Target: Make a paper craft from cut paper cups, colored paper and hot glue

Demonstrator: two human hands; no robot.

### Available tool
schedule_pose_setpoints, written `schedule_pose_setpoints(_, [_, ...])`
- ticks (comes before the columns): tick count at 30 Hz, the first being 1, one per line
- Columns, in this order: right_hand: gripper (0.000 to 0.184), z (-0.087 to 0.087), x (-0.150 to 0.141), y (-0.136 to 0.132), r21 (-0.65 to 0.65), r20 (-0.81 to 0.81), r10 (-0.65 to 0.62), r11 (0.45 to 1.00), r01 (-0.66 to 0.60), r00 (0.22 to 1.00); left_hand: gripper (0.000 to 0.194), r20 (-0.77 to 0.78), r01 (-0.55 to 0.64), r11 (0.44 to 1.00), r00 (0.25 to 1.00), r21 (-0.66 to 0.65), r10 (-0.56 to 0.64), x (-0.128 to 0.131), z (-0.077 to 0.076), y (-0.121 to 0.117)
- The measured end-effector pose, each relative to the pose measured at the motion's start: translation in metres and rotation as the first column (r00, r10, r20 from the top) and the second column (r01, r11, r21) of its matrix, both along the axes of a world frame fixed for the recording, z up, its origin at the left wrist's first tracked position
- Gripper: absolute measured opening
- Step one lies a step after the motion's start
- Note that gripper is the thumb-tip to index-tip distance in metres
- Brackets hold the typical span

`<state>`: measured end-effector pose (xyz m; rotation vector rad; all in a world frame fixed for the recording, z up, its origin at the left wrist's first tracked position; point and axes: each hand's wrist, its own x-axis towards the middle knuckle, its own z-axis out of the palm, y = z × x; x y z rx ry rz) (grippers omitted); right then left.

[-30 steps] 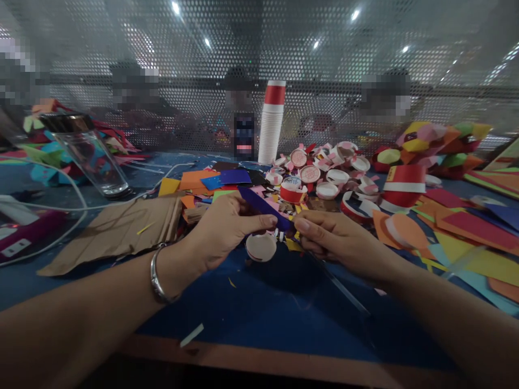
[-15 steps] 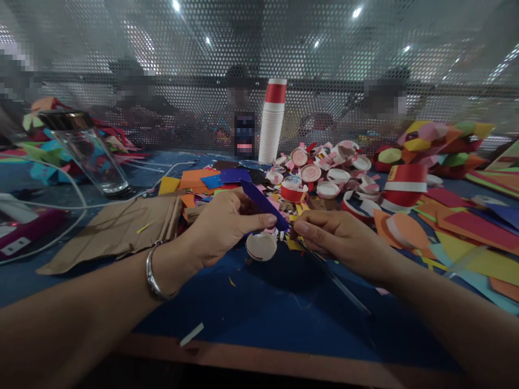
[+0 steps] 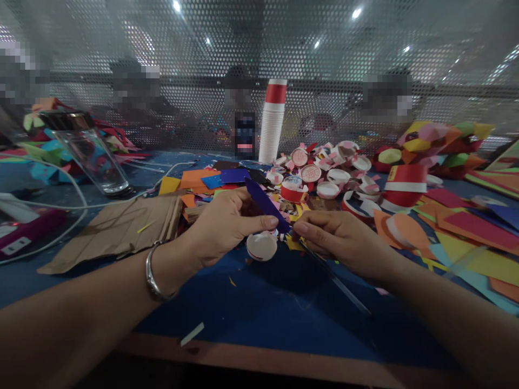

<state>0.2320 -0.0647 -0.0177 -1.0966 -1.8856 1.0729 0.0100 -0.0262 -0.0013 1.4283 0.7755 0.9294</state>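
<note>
My left hand (image 3: pixel 231 219), with a silver bangle at the wrist, pinches a folded-looking strip of dark blue paper (image 3: pixel 265 205) between thumb and fingers. Close to the strip's lower right end, my right hand (image 3: pixel 332 232) is closed, thumb pressed on the index finger. What sits in that pinch is too small and dark to make out. A clear thin stick (image 3: pixel 344 289) slants from under the right hand toward me; whether the fingers grip it cannot be seen. Just below the blue strip stands a cut-down white paper cup bottom (image 3: pixel 261 246).
A pile of cut cup bottoms (image 3: pixel 328 173) and a tall stack of paper cups (image 3: pixel 272 124) stand behind. Left are flattened cardboard (image 3: pixel 121 227), a glass bottle (image 3: pixel 89 154) and a white cable (image 3: pixel 81 208). Coloured paper sheets (image 3: pixel 478 232) lie right. A perforated screen (image 3: pixel 194 65) closes the back.
The blue strip has tilted and shifted very slightly to the right in my left hand. My right hand and the clear stick look almost unmoved.
</note>
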Motion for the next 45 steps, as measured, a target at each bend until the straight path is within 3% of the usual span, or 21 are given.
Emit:
schedule_pose_setpoints(7, [0.05,-0.002,0.001,0.001,0.007,-0.023,-0.006,1.0,0.006,1.0,0.034,-0.002,-0.015,0.998,1.0,-0.053,0.015,0.0,-0.001,-0.001])
schedule_pose_setpoints(12, [0.05,-0.001,-0.001,0.0,0.001,-0.027,-0.031,1.0,0.031,0.999,0.02,-0.005,-0.004,0.998,1.0,-0.07,0.004,0.0,0.0,-0.001])
schedule_pose_setpoints(24, [0.05,-0.002,-0.004,0.001,0.012,-0.056,-0.049,0.999,0.05,0.997,0.008,0.104,0.051,0.944,0.994,-0.326,-0.018,0.003,0.001,0.0])
schedule_pose_setpoints(34, [0.05,-0.002,-0.003,0.0,-0.047,-0.059,-0.011,0.999,0.008,0.998,0.011,0.116,0.003,0.935,0.992,-0.355,0.041,0.005,0.005,-0.002])
schedule_pose_setpoints(45, [0.05,-0.002,-0.008,-0.001,-0.109,-0.149,0.004,0.994,-0.021,0.989,0.029,0.136,0.021,0.937,0.99,-0.349,0.028,0.011,-0.007,-0.01])
